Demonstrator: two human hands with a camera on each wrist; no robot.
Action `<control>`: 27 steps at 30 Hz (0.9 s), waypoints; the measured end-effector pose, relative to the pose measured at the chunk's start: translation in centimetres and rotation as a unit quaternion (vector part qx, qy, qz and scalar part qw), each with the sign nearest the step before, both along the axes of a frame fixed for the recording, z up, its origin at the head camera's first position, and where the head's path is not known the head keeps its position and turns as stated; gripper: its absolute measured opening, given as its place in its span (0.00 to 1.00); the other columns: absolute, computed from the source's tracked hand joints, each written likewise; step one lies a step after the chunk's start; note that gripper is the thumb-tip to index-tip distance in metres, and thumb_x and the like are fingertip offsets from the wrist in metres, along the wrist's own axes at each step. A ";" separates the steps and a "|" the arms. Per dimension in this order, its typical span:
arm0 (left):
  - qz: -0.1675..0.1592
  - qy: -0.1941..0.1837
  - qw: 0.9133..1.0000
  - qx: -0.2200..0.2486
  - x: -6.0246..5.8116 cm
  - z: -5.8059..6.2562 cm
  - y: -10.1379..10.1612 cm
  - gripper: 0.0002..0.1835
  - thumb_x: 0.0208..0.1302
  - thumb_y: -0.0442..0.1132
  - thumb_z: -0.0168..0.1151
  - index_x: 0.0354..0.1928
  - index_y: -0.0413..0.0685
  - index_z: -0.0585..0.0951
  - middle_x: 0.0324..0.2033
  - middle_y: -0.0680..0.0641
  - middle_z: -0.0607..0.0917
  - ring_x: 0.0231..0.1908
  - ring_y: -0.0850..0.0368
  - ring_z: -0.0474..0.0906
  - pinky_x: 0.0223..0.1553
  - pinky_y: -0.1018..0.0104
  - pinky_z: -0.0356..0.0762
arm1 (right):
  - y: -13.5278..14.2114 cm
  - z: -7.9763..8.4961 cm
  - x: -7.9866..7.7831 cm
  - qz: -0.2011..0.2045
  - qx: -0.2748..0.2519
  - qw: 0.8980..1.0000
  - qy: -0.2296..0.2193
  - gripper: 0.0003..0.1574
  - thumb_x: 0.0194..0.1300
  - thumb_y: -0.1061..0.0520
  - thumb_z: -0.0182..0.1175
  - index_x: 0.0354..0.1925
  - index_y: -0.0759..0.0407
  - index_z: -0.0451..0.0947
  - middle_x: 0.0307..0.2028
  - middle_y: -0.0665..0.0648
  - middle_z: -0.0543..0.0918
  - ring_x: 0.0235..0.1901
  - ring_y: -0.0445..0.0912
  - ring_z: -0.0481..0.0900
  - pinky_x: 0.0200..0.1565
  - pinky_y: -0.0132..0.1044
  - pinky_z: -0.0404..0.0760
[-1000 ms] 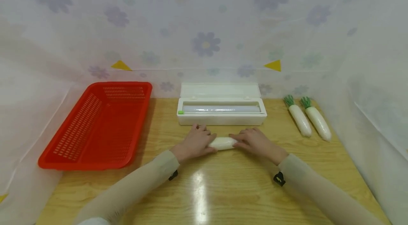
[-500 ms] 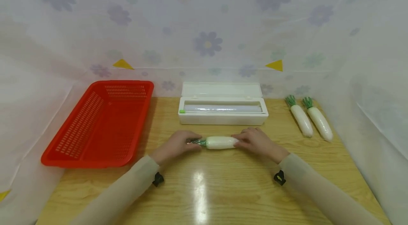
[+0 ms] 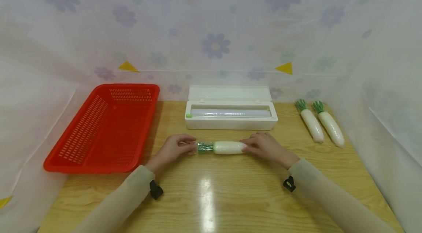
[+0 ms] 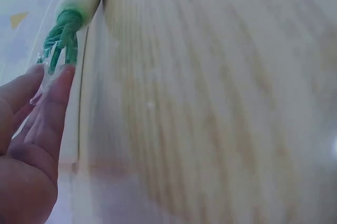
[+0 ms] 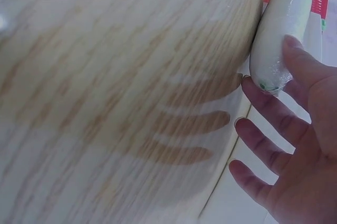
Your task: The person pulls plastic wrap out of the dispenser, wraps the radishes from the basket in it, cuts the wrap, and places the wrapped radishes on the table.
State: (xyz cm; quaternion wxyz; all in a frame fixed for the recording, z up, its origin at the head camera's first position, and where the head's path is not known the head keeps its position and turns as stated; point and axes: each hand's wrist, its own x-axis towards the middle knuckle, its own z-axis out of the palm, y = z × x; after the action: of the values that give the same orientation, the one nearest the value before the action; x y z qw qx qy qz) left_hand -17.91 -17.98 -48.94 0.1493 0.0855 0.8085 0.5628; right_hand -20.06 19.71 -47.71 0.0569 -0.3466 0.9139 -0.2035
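Note:
A white radish (image 3: 229, 147) with green leaves (image 3: 206, 147), wrapped in clear film, lies crosswise on the table in front of the wrap box. At its leafy end my left hand (image 3: 173, 150) pinches the loose film between thumb and fingers; the left wrist view shows the fingertips (image 4: 64, 74) just past the leaves. My right hand (image 3: 265, 148) holds the tapered tip. Seen from the right wrist, the thumb (image 5: 300, 56) presses on the radish's side and the index finger is by the tip, with the other fingers spread apart.
Behind the radish stands a white cling film box (image 3: 230, 123), lid up, with a roll (image 3: 230, 113) inside. At left sits a red plastic basket (image 3: 140, 152). Two more white radishes (image 3: 312, 125) lie at the far right of the wooden table (image 3: 250, 196). Floral sheeting surrounds the table.
My left hand has slid left from the radish's body, past the leaves, to the film at their end, uncovering them. My right hand has stayed at the tip.

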 end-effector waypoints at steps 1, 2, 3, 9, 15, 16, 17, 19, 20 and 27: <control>0.008 0.006 1.000 0.004 0.1 -0.2 0.1 0.13 0.67 0.32 0.71 0.51 0.35 0.86 0.43 0.40 0.89 0.39 0.54 0.88 0.40 0.65 0.86 | 0.0 0.0 0.0 0.000 0.000 1.000 -0.002 0.22 0.73 0.45 0.66 0.59 0.53 0.87 0.39 0.49 0.88 0.39 0.46 0.80 0.39 0.43 0.73; 0.013 0.013 1.000 0.003 0.1 -0.4 0.3 0.11 0.67 0.32 0.71 0.49 0.36 0.86 0.41 0.42 0.89 0.38 0.55 0.87 0.39 0.66 0.85 | 0.0 0.1 0.0 0.000 -0.001 1.000 -0.003 0.22 0.73 0.45 0.66 0.59 0.53 0.87 0.39 0.49 0.88 0.39 0.46 0.80 0.39 0.43 0.73; 0.017 0.020 1.000 0.004 0.2 -0.6 0.5 0.08 0.67 0.31 0.71 0.46 0.36 0.86 0.38 0.43 0.89 0.36 0.56 0.87 0.38 0.67 0.85 | 0.0 0.1 0.1 0.000 -0.002 1.000 -0.004 0.22 0.73 0.45 0.66 0.59 0.53 0.87 0.39 0.49 0.88 0.38 0.46 0.80 0.39 0.43 0.73; 0.050 0.057 0.997 0.023 0.5 -1.4 1.8 0.05 0.71 0.29 0.66 0.43 0.34 0.86 0.33 0.44 0.88 0.32 0.58 0.85 0.37 0.68 0.84 | 0.0 0.2 0.1 0.000 -0.003 1.000 -0.006 0.22 0.73 0.46 0.66 0.58 0.54 0.87 0.39 0.49 0.87 0.38 0.46 0.80 0.40 0.43 0.74; 0.005 0.044 0.998 0.042 0.8 -1.6 1.0 0.13 0.72 0.29 0.64 0.55 0.31 0.84 0.49 0.37 0.88 0.49 0.49 0.85 0.49 0.70 0.81 | 0.0 0.1 -0.1 -0.001 -0.009 1.000 -0.013 0.22 0.73 0.46 0.65 0.59 0.54 0.87 0.38 0.48 0.87 0.37 0.44 0.80 0.40 0.42 0.74; -0.006 0.048 0.998 0.038 0.8 -1.6 0.9 0.14 0.70 0.29 0.65 0.55 0.31 0.84 0.51 0.36 0.87 0.51 0.49 0.84 0.50 0.71 0.80 | 0.1 0.1 -0.1 0.000 -0.010 1.000 -0.013 0.21 0.73 0.46 0.65 0.59 0.54 0.87 0.38 0.48 0.87 0.37 0.44 0.79 0.40 0.42 0.74; -0.011 0.056 0.998 0.031 0.8 -1.6 0.8 0.14 0.69 0.29 0.67 0.54 0.32 0.85 0.51 0.37 0.88 0.51 0.49 0.84 0.50 0.72 0.79 | 0.1 0.1 -0.1 0.002 -0.012 1.000 -0.013 0.21 0.73 0.47 0.65 0.59 0.54 0.87 0.38 0.48 0.87 0.37 0.44 0.79 0.40 0.42 0.74; -0.004 0.067 0.998 0.014 0.8 -1.5 1.0 0.11 0.69 0.29 0.67 0.51 0.34 0.86 0.48 0.39 0.89 0.48 0.52 0.84 0.49 0.70 0.80 | 0.2 0.1 -0.2 0.009 -0.017 1.000 -0.013 0.21 0.73 0.47 0.66 0.59 0.55 0.87 0.38 0.48 0.87 0.36 0.43 0.79 0.39 0.41 0.75; 0.007 0.067 0.998 0.003 0.8 -1.5 1.1 0.09 0.69 0.30 0.68 0.49 0.36 0.87 0.46 0.41 0.89 0.47 0.54 0.84 0.48 0.69 0.80 | 0.3 0.0 -0.2 0.012 -0.019 1.000 -0.013 0.21 0.73 0.47 0.66 0.59 0.55 0.87 0.38 0.48 0.87 0.36 0.42 0.79 0.39 0.40 0.75; 0.050 0.052 0.997 -0.013 0.2 -1.7 2.2 0.07 0.67 0.28 0.69 0.45 0.38 0.84 0.38 0.46 0.88 0.38 0.59 0.81 0.41 0.69 0.79 | 0.3 -0.5 -0.7 0.018 -0.037 0.998 -0.045 0.20 0.72 0.49 0.67 0.57 0.57 0.87 0.38 0.49 0.87 0.34 0.38 0.78 0.39 0.37 0.77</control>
State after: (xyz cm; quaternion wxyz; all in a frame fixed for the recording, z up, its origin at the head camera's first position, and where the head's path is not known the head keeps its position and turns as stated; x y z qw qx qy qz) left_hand -17.72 -15.75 -50.64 0.0797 0.0726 0.8257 0.5538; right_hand -20.81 19.98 -48.21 0.0882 -0.3556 0.8957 -0.2518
